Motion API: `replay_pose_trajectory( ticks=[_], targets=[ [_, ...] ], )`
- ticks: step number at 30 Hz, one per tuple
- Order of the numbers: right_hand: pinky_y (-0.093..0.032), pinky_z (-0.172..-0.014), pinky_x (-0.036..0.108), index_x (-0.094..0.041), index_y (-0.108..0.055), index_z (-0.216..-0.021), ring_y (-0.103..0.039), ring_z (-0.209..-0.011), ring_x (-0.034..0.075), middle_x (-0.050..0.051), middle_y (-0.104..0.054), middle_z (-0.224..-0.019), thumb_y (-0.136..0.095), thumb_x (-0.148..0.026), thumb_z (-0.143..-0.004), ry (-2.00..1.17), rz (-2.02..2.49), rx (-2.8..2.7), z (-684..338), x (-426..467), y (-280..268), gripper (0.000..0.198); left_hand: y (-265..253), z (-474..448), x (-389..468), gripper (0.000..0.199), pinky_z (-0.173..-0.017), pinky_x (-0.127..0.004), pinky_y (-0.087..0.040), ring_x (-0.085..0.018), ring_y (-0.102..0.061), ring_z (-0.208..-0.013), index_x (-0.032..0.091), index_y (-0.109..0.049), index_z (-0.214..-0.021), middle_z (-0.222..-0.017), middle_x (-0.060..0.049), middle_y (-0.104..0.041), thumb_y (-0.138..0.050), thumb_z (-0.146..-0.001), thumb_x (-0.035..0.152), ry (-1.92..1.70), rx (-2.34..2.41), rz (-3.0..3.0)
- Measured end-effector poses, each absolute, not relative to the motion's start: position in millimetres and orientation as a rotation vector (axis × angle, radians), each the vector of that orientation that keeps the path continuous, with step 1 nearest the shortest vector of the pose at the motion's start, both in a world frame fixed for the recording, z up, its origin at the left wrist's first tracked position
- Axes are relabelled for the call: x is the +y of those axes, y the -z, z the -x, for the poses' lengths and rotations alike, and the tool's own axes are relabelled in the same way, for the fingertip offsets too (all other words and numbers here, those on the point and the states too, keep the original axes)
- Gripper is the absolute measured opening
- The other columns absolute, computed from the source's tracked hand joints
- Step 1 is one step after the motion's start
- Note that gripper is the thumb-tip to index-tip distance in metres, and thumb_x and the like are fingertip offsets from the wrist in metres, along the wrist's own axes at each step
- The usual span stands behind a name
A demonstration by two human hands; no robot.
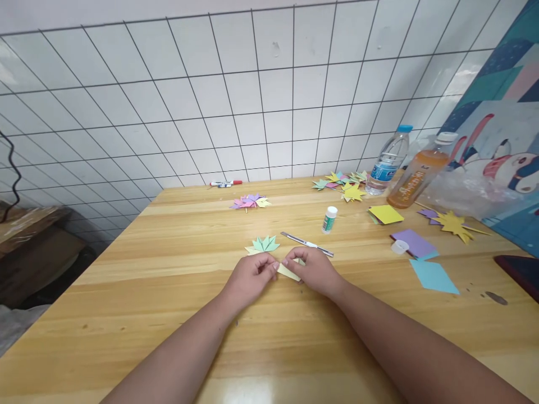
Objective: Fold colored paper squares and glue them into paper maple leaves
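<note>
Between my two hands is a small piece of folded pale yellow paper (288, 272), partly hidden by the fingers. My left hand (251, 275) pinches its left end between thumb and forefinger. My right hand (314, 270) is closed around its right side. Just beyond my left hand lies a green folded paper leaf shape (265, 244) with a pale yellow one partly under it. A slim utility knife (307, 243) rests on the table behind my right hand. Farther back stands a glue stick (329, 220) with its white cap on.
Toward the wall lie pink and purple paper shapes (249, 202), a marker (226, 183) and more folded shapes (352, 192). At right are a water bottle (388, 160), an orange drink bottle (416, 175), yellow paper squares (385, 214), purple paper (415, 243) and a blue sheet (434, 276).
</note>
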State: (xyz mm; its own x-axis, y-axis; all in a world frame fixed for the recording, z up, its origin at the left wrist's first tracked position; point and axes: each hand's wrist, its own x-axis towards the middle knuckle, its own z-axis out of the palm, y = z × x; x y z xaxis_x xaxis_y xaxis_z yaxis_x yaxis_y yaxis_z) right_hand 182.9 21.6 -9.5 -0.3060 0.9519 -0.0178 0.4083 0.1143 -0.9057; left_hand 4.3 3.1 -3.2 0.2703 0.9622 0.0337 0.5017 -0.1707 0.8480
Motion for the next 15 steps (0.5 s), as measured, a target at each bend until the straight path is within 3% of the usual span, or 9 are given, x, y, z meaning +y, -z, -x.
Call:
replay_pose_trajectory(
  ticks=[8, 15],
  targets=[
    [-0.039, -0.06, 0.024, -0.021, -0.066, -0.074, -0.054, -0.063, 0.013, -0.002, -0.064, -0.068, -0.052, -0.039, -0.081, -0.949, 1.279, -1.966, -183.0, 19.8, 8.2, 0.023, 2.0, -4.8, 1.9, 0.023, -0.051, -0.022, -0.033, -0.013, -0.048, -0.055, 0.02, -0.063, -0.076, -0.063, 0.001, -0.06, -0.051, -0.08, 0.038, -0.771, 1.374, -1.861],
    [-0.038, -0.051, 0.024, -0.022, -0.062, -0.072, -0.052, -0.054, 0.013, -0.002, -0.059, -0.061, -0.053, -0.047, -0.079, -0.963, 1.347, -1.871, -182.9, 21.8, 13.4, 0.028, 0.5, -4.8, 2.2, 0.023, -0.052, -0.023, -0.033, -0.013, -0.05, -0.055, 0.02, -0.059, -0.07, -0.06, 0.002, -0.059, -0.048, -0.081, 0.037, -0.755, 1.418, -1.905]
  ],
)
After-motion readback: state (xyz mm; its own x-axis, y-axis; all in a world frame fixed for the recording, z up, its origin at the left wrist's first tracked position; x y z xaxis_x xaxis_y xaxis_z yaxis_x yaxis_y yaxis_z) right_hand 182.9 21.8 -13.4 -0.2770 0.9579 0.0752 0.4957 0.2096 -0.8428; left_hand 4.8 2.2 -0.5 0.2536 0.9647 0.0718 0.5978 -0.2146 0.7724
